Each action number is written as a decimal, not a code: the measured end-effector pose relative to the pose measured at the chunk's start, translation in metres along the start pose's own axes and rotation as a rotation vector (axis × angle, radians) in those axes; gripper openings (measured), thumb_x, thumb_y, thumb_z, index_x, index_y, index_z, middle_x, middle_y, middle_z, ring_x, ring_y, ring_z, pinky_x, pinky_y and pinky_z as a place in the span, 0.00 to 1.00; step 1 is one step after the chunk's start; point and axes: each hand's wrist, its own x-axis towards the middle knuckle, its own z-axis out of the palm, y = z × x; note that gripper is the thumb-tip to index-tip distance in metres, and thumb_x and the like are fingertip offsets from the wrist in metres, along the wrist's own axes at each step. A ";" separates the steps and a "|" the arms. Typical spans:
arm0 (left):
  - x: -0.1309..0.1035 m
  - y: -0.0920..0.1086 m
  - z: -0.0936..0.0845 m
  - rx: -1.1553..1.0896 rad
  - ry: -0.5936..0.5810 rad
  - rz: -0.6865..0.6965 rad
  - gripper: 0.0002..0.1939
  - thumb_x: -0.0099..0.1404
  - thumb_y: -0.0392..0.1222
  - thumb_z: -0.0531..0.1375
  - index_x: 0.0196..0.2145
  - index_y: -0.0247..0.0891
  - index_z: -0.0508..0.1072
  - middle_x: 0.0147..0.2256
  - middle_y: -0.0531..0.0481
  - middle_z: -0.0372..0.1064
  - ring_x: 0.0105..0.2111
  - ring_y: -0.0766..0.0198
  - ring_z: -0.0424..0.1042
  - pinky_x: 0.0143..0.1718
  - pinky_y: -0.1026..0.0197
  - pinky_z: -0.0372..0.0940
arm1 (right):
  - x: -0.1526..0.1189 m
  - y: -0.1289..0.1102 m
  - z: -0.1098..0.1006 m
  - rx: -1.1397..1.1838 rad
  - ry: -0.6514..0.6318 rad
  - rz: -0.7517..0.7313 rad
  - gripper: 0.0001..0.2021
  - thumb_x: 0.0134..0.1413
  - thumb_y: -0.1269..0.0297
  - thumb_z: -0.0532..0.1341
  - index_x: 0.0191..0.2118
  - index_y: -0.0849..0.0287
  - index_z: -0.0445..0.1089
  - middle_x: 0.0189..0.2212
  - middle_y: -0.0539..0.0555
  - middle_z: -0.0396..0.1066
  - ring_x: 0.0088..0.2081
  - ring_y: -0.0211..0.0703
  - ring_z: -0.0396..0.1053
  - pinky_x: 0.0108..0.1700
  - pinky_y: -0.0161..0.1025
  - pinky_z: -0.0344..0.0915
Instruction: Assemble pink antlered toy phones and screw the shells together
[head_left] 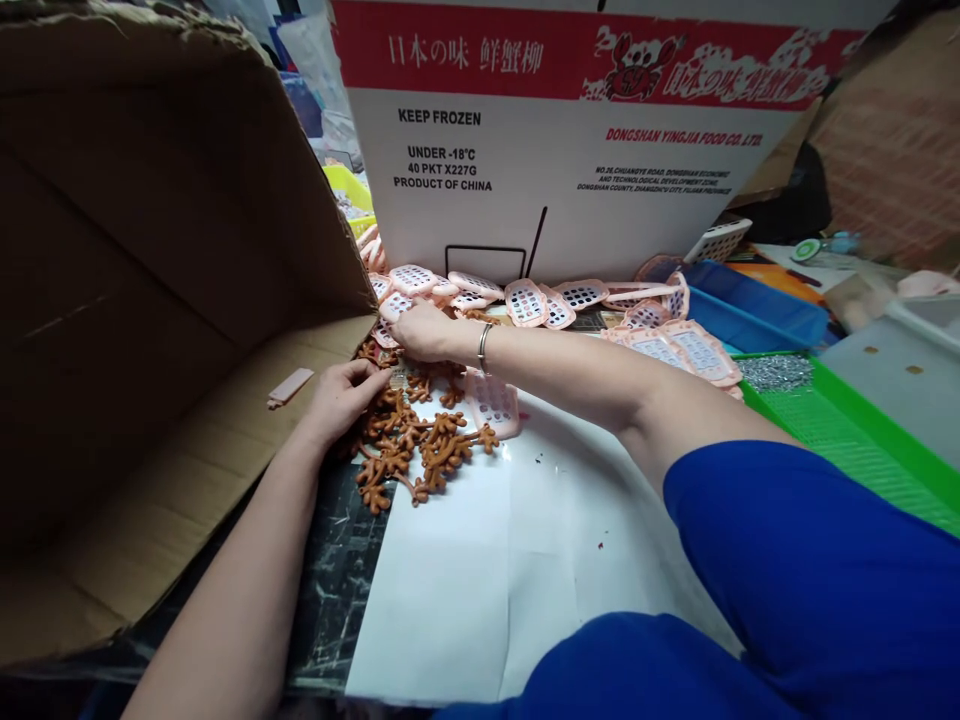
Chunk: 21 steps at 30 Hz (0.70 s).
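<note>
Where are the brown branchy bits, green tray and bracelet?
Brown branchy bits (444, 450): head view, a piece in the pile.
Green tray (844, 428): head view, its bare floor.
Bracelet (482, 346): head view, the band.

Across the upper centre, the white carton (540, 165) bears "日本の味 鲜蟹柳" on its red band (570, 60), repeated at upper right. Below, left: "KEEP FROZEN", "UNDER -18°C", "40 PKT X227G", "PRODUCT OF CHINA"; right: "DONGSHAN YINGJIA FOOD CO. LTD." above a small address ending "FUJIAN PROVINCE".

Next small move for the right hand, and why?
Probably pinch one of the pink frames with the right hand: it reaches among them, while the left hand sits beside the brown branched pieces. Whether the right already grips one is unclear.
</note>
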 end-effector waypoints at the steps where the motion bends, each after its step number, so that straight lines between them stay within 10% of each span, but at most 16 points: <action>1: -0.001 0.001 0.000 0.000 -0.005 -0.003 0.19 0.46 0.60 0.59 0.18 0.40 0.66 0.19 0.55 0.59 0.22 0.66 0.56 0.23 0.64 0.52 | -0.002 0.001 -0.004 0.008 0.014 0.012 0.14 0.59 0.77 0.54 0.46 0.69 0.74 0.40 0.65 0.77 0.42 0.49 0.71 0.46 0.43 0.60; 11: -0.008 0.018 0.009 0.036 0.017 -0.053 0.14 0.46 0.54 0.61 0.22 0.40 0.73 0.19 0.54 0.66 0.24 0.63 0.62 0.24 0.63 0.56 | -0.124 0.006 -0.048 0.262 0.203 0.186 0.10 0.60 0.69 0.58 0.38 0.62 0.78 0.33 0.54 0.75 0.32 0.38 0.63 0.37 0.37 0.52; 21: -0.005 0.029 0.032 -0.060 0.115 -0.181 0.13 0.63 0.46 0.63 0.28 0.35 0.69 0.22 0.58 0.61 0.20 0.71 0.58 0.24 0.65 0.56 | -0.303 -0.019 0.018 0.283 0.073 0.243 0.10 0.61 0.69 0.60 0.32 0.63 0.77 0.28 0.57 0.78 0.31 0.41 0.69 0.39 0.39 0.55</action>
